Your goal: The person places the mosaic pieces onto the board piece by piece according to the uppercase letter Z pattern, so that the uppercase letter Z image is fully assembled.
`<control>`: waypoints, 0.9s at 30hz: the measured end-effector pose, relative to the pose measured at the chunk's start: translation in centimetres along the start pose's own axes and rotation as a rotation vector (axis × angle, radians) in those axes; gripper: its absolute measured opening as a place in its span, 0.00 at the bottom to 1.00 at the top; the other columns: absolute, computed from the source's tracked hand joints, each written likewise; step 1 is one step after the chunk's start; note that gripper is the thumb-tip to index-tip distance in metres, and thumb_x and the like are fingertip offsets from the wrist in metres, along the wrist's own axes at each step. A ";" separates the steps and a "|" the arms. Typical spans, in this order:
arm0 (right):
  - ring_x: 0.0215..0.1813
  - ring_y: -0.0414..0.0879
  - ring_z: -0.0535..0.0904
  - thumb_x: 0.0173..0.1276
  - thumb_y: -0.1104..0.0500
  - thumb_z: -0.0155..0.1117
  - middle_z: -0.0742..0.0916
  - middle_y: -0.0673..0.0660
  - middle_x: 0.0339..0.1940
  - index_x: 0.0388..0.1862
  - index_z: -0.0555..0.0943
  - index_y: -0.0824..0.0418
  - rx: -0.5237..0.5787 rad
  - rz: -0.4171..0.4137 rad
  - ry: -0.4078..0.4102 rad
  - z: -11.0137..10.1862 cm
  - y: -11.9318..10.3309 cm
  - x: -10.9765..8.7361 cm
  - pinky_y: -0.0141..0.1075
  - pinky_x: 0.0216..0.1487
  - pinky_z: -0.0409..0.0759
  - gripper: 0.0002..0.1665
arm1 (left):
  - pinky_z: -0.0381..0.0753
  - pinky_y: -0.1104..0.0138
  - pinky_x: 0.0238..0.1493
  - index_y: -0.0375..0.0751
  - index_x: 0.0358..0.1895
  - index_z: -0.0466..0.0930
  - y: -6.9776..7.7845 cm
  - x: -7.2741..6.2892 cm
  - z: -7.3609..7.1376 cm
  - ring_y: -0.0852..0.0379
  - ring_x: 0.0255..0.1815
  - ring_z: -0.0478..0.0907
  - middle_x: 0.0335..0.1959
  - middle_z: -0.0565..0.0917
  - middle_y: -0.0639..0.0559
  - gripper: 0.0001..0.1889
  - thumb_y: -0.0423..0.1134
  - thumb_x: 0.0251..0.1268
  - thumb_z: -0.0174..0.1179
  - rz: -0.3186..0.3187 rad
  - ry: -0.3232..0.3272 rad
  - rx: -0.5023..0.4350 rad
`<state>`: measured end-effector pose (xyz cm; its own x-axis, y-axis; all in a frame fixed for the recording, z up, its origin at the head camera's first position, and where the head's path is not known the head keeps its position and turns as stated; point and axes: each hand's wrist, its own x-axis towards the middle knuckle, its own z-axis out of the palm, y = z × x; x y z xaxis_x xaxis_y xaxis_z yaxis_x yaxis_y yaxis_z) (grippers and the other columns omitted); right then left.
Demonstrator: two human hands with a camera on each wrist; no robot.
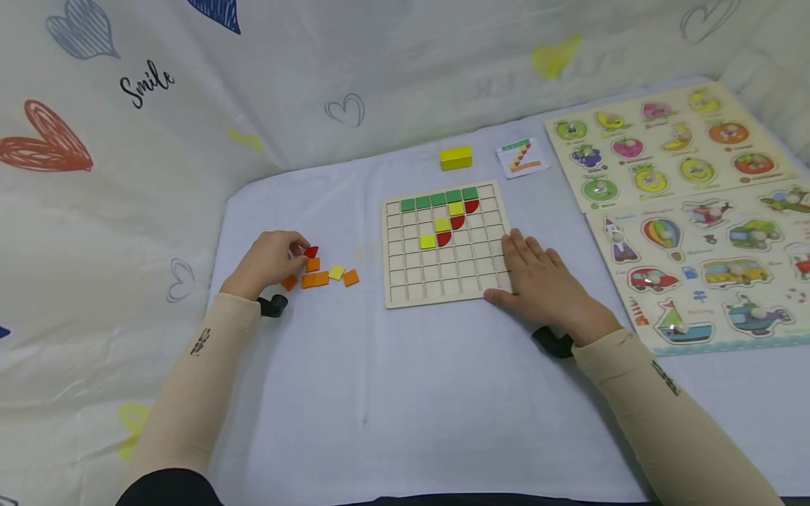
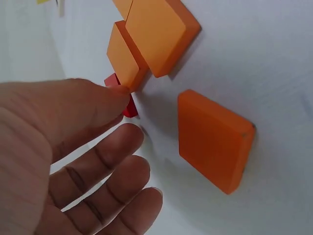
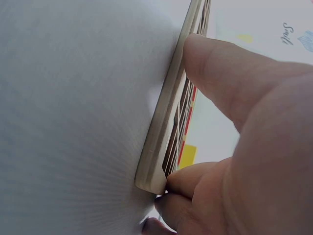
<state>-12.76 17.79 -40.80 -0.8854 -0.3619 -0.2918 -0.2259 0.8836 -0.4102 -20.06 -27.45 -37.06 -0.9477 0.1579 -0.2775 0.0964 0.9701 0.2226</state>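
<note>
My left hand [image 1: 271, 258] pinches a small red block [image 1: 311, 251] between thumb and index finger at the left of the table. In the left wrist view the thumb covers part of that red block [image 2: 130, 107]. Several orange tiles [image 1: 315, 280] and a yellow tile [image 1: 337, 272] lie just beside this hand. My right hand [image 1: 545, 284] rests with straight fingers along the right edge of the wooden grid board [image 1: 405, 280], its thumb at the near edge. On the board are a row of green tiles [image 1: 439, 201], a diagonal of yellow squares [image 1: 441, 225] and red quarter-rounds [image 1: 458, 223].
Behind the board stand a yellow block [image 1: 456, 158] and a small pattern card [image 1: 522, 157]. Two picture puzzle boards, one of fruit [image 1: 680, 116] and one of vehicles [image 1: 671, 274], lie at the right. A printed cloth [image 1: 285, 63] hangs behind and at the left.
</note>
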 end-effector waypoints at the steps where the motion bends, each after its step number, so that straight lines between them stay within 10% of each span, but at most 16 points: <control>1: 0.86 0.72 0.39 0.77 0.37 0.59 0.44 0.70 0.87 0.84 0.40 0.72 0.003 0.001 0.001 0.0 0.0 0.0 0.70 0.82 0.41 0.60 | 0.83 0.62 0.38 0.38 0.57 0.84 0.1 0.1 0.0 0.47 0.41 0.79 0.45 0.85 0.40 0.15 0.37 0.72 0.60 -0.004 -0.004 0.004; 13: 0.87 0.71 0.39 0.76 0.37 0.60 0.44 0.69 0.87 0.85 0.39 0.71 0.010 0.009 0.009 0.2 0.1 -0.1 0.69 0.83 0.39 0.61 | 0.79 0.65 0.33 0.38 0.56 0.84 2.0 1.6 0.4 0.49 0.30 0.78 0.38 0.87 0.41 0.13 0.33 0.74 0.56 0.015 0.006 0.048; 27: 0.87 0.71 0.39 0.76 0.38 0.59 0.44 0.70 0.87 0.84 0.40 0.72 -0.005 0.008 0.009 0.0 0.0 -0.2 0.69 0.83 0.41 0.61 | 0.83 0.57 0.50 0.41 0.56 0.85 4.8 3.3 0.8 0.47 0.46 0.79 0.49 0.86 0.43 0.16 0.39 0.66 0.68 0.102 -0.020 -0.046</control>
<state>-12.60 17.85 -40.74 -0.8908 -0.3524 -0.2869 -0.2210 0.8876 -0.4041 -22.45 -22.16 -37.66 -0.9273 0.2596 -0.2696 0.1776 0.9393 0.2937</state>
